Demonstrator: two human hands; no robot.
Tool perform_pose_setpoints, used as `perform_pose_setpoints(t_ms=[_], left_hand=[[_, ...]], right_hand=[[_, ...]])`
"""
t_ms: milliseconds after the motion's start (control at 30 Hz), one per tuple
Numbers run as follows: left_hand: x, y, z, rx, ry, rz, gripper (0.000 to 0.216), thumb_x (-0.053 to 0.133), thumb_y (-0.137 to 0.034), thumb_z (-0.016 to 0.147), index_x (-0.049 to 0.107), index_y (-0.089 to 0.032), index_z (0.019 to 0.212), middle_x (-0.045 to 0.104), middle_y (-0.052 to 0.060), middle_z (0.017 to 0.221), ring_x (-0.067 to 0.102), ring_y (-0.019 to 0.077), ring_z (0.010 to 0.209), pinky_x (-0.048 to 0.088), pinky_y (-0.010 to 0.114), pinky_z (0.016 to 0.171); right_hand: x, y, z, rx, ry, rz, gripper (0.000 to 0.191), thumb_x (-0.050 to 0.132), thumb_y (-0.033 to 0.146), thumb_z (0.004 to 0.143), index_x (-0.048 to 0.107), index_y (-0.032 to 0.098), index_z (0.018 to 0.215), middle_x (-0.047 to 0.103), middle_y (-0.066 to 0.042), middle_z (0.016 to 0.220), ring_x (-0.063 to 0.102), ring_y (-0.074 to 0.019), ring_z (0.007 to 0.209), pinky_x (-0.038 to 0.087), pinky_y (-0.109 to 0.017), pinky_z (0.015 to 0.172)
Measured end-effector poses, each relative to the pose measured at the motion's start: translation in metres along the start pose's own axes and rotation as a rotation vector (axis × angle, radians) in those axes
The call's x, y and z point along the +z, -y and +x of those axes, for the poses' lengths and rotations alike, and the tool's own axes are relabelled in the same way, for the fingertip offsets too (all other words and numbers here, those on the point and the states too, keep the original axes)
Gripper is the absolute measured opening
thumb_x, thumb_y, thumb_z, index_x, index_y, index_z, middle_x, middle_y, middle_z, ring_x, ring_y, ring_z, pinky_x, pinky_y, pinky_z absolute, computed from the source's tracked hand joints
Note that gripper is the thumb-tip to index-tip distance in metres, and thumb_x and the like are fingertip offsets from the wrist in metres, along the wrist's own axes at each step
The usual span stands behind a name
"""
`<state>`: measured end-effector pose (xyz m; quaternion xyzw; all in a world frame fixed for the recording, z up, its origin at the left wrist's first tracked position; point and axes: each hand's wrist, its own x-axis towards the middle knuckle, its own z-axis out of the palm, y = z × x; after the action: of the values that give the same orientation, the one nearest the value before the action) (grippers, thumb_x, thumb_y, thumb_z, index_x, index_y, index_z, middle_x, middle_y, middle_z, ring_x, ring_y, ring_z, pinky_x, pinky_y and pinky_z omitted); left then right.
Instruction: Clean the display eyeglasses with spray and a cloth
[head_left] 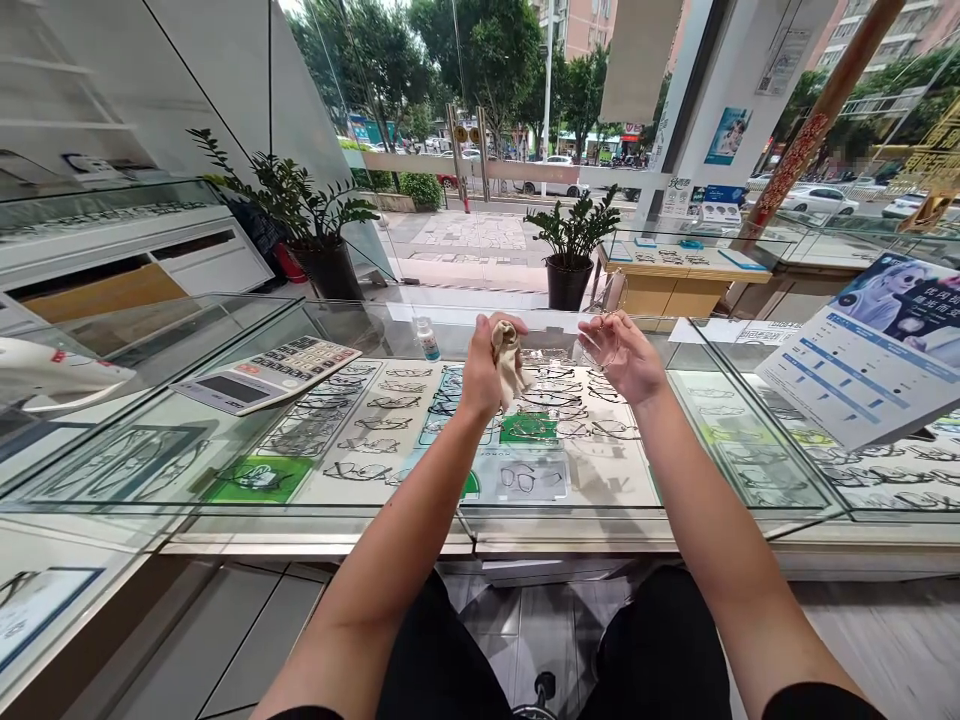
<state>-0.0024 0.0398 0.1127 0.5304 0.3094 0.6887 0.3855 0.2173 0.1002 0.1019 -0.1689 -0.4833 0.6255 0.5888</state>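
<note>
My left hand [480, 372] is closed around a crumpled cream cloth [510, 375], whose loose end hangs below the fingers. To its right, my right hand [628, 362] is raised with its fingers curled, pinching a pair of thin-rimmed eyeglasses [591, 345]. The fine frame is hard to make out against the background. Both hands are above the glass display counter [442, 505], apart from each other. Rows of eyeglass frames [397, 403] lie under the glass.
A large calculator [262, 375] and a small bottle [427, 340] stand on the glass to the left. At the right a printed leaflet stand [862, 360] leans on the counter. Potted plants [568, 280] stand beyond, before glass doors. My legs are beneath the counter's near edge.
</note>
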Motion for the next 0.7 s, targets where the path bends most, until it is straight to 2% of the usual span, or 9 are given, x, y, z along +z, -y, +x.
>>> perform_pose_setpoints(t_ms=[133,200,267,333,400,533,633,700], left_hand=[[-0.016,-0.025,-0.014,0.196,-0.05,0.238,0.064,0.055,-0.079,0.103,0.068,-0.024,0.073,0.05,0.003,0.065,0.039,0.0169,0.058,0.03,0.034,0.056],[-0.034,-0.037,-0.025,0.289,-0.054,0.434,0.056,0.057,-0.066,0.107,0.067,-0.024,0.071,0.05,0.002,0.064,0.041,0.0177,0.059,0.032,0.035,0.06],[-0.057,-0.047,-0.037,0.344,-0.043,0.65,0.046,0.057,-0.055,0.107,0.07,-0.024,0.076,0.058,0.003,0.066,0.047,0.019,0.062,0.036,0.036,0.065],[-0.084,-0.056,-0.046,0.282,-0.038,0.867,0.033,0.058,-0.047,0.104,0.073,-0.023,0.087,0.063,0.003,0.069,0.051,0.0198,0.064,0.037,0.035,0.067],[-0.112,-0.062,-0.051,0.148,-0.052,1.099,0.028,0.058,-0.045,0.101,0.074,-0.023,0.1,0.065,0.002,0.07,0.053,0.0208,0.063,0.036,0.034,0.067],[-0.164,-0.059,-0.054,-0.159,-0.009,1.462,0.037,0.055,-0.05,0.101,0.071,-0.022,0.121,0.067,0.005,0.069,0.061,0.0296,0.068,0.035,0.036,0.066],[-0.193,-0.044,-0.057,-0.149,0.042,1.533,0.037,0.061,-0.053,0.098,0.071,-0.021,0.114,0.077,0.014,0.089,0.068,0.0338,0.08,0.042,0.037,0.069],[-0.205,-0.033,-0.059,-0.125,0.065,1.533,0.041,0.065,-0.06,0.095,0.072,-0.021,0.107,0.078,0.015,0.095,0.071,0.0351,0.085,0.047,0.039,0.073]], right_hand=[[-0.004,0.001,0.002,-0.006,-0.006,0.023,0.046,0.104,0.053,0.069,0.068,0.03,0.086,0.076,0.004,0.095,0.076,-0.0188,0.107,0.058,-0.037,0.11],[-0.005,0.001,0.002,-0.008,0.007,0.023,0.045,0.104,0.053,0.07,0.068,0.03,0.086,0.076,0.005,0.095,0.075,-0.0181,0.105,0.058,-0.037,0.109],[-0.005,0.001,0.002,-0.009,0.017,0.008,0.044,0.102,0.053,0.072,0.068,0.03,0.087,0.075,0.004,0.095,0.075,-0.0186,0.105,0.058,-0.038,0.109],[-0.005,0.0,0.002,-0.008,0.019,-0.001,0.044,0.101,0.053,0.073,0.067,0.03,0.087,0.075,0.004,0.095,0.074,-0.0192,0.104,0.058,-0.039,0.109],[-0.004,0.0,0.002,-0.001,0.019,0.005,0.045,0.102,0.053,0.071,0.066,0.03,0.087,0.075,0.003,0.095,0.074,-0.019,0.103,0.058,-0.038,0.107],[-0.001,-0.002,0.001,0.025,0.033,0.035,0.045,0.104,0.05,0.069,0.067,0.029,0.086,0.075,0.004,0.096,0.073,-0.0163,0.1,0.058,-0.033,0.102],[0.001,-0.002,0.0,0.037,0.049,0.026,0.045,0.104,0.05,0.071,0.067,0.029,0.086,0.075,0.003,0.096,0.072,-0.016,0.099,0.058,-0.032,0.1],[0.002,-0.003,-0.001,0.039,0.06,-0.002,0.046,0.103,0.052,0.072,0.066,0.029,0.086,0.075,0.003,0.096,0.072,-0.0172,0.099,0.058,-0.034,0.101]])
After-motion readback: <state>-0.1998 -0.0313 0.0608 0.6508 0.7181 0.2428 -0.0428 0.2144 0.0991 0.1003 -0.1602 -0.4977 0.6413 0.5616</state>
